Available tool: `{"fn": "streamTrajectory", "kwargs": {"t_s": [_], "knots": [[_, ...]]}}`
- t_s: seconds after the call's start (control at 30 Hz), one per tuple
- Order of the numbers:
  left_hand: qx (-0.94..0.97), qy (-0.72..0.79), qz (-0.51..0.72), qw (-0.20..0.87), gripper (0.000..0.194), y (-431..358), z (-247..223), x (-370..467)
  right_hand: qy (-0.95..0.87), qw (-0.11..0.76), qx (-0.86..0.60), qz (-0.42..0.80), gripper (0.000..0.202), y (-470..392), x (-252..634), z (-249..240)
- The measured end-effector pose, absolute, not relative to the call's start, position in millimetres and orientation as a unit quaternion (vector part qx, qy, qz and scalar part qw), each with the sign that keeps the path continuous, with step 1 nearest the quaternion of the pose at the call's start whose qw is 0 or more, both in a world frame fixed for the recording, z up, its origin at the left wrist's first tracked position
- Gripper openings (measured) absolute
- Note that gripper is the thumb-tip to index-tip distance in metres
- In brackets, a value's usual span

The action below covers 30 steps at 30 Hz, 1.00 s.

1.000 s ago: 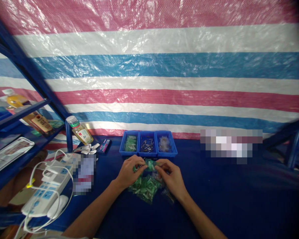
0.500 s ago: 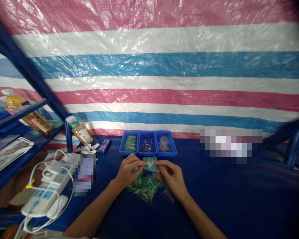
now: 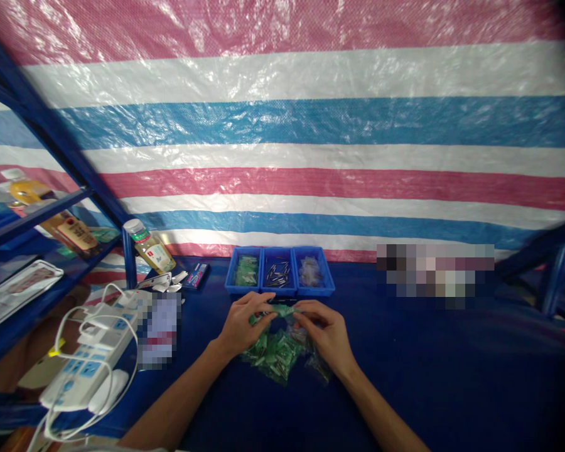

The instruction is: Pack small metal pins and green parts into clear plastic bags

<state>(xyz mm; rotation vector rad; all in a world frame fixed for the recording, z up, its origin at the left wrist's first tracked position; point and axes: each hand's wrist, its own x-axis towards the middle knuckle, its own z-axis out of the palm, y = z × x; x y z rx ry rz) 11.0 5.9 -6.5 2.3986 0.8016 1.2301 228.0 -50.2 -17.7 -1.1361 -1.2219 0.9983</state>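
One green packet [image 3: 285, 310], long axis left-to-right, ends in the finger-and-thumb pinch of left hand [image 3: 243, 321] and right hand [image 3: 328, 326].

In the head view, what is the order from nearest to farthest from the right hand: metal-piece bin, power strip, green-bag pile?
1. Green-bag pile, just left of the right hand.
2. Metal-piece bin, middle of three, beyond the hands.
3. Power strip, far left.

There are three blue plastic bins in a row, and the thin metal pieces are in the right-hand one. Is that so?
Not the right-hand one: the head view shows the thin metal pieces in the middle one of the three blue plastic bins in a row.
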Motion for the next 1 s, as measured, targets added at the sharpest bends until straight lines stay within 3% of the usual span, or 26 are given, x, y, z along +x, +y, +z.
{"fn": "streamTrajectory", "kwargs": {"t_s": [0.13,0.37,0.63,0.83,1.0], "knots": [[0.855,0.249,0.426,0.157,0.012,8.1,-3.9,9.3,-0.554,0.578,-0.463,0.381,0.012,-50.2,230.0,-16.1],[0.857,0.236,0.431,0.156,0.011,8.4,1.7,10.6,-0.549,0.576,-0.461,0.393,0.011,-49.8,230.0,-18.4],[0.815,0.308,0.471,0.139,0.012,10.1,-6.0,7.7,-0.479,0.573,-0.499,0.441,0.036,-49.8,227.0,-23.0],[0.734,0.452,0.502,0.078,0.018,45.5,7.9,-16.7,-0.483,0.58,-0.488,0.439,0.031,-50.0,228.8,-19.4],[0.789,0.496,0.357,0.054,0.018,79.3,11.0,-39.4,-0.503,0.574,-0.494,0.418,0.03,-52.0,226.2,-19.8]]}}
